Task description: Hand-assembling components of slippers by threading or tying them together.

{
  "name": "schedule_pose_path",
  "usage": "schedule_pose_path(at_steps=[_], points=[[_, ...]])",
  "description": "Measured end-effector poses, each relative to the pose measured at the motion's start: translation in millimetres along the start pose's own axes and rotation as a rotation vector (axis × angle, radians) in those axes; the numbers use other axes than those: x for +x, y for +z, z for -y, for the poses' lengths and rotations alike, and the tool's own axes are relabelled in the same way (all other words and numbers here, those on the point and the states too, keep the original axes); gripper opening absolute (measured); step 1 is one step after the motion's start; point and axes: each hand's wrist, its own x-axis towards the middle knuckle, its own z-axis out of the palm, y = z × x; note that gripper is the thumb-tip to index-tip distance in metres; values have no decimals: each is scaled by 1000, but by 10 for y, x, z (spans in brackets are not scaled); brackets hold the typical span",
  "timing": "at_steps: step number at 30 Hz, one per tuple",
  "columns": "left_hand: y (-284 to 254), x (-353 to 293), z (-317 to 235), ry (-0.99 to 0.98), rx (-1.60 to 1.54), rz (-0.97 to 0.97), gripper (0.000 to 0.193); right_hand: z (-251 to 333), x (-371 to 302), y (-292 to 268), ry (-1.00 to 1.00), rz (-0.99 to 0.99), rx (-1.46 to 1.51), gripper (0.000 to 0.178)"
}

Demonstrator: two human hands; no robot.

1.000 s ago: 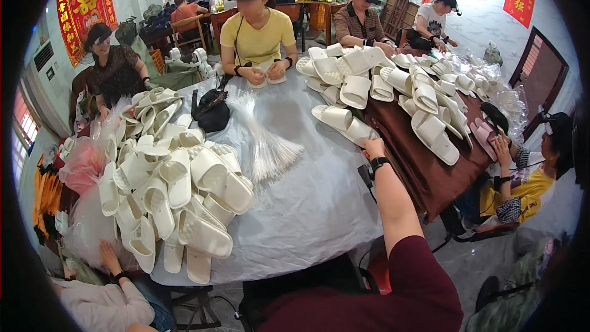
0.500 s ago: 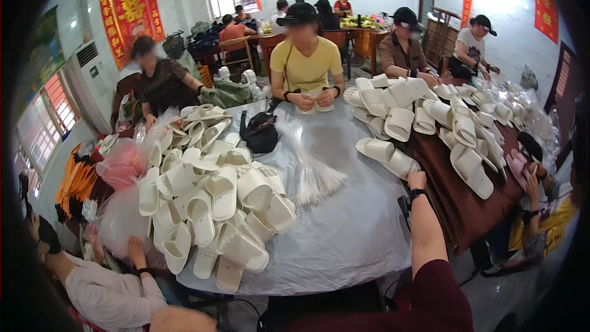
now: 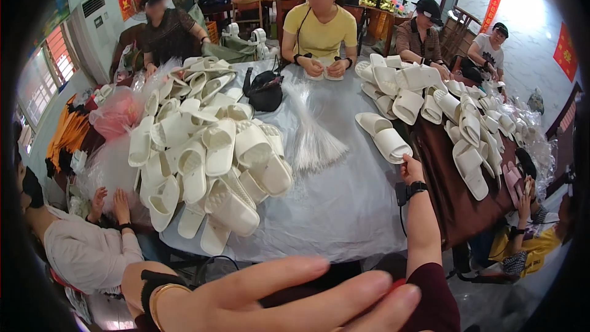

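Note:
My right hand (image 3: 410,169) reaches out over the right side of the table, its fingers closed on the toe end of a white slipper (image 3: 391,142). The slipper points its heel away from me; whether a second one lies beneath it I cannot tell. Close in at the bottom, my left hand (image 3: 276,298) is stretched across with fingers apart and nothing in it. Beyond it, on the left half of the table, lies a large heap of white slippers (image 3: 219,150). A bundle of thin clear strips (image 3: 316,144) fans out at the middle.
A black bag (image 3: 264,91) lies near the far edge. More white slippers (image 3: 468,163) are piled on a brown cover (image 3: 439,178) at right, with clear plastic bags (image 3: 534,129) beyond. Across the table a person in yellow (image 3: 319,31) handles slippers; other people sit at both sides.
My left hand has come up into view from the lower edge, fingers spreading. My right hand stays at the slipper's toe end, and the slipper has turned slightly. The whole view has shifted.

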Motion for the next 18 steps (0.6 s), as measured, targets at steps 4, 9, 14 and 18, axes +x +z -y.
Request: schedule_pose_path(at_steps=[4,9,14,18], points=[[133,88,-210,-147,-120,-167,35,-76,-441,70,21,154,29,14],[544,-13,-301,-83,-320,-412,42,-220,-1286,-91,-38,239,105,13],[535,-595,-99,-202,-652,325,41,-783,-2080,-93,235,450,223,13],[1437,-1779,54,-1128,-714,583,65,-943,-3154,199,309,590,94,16]])
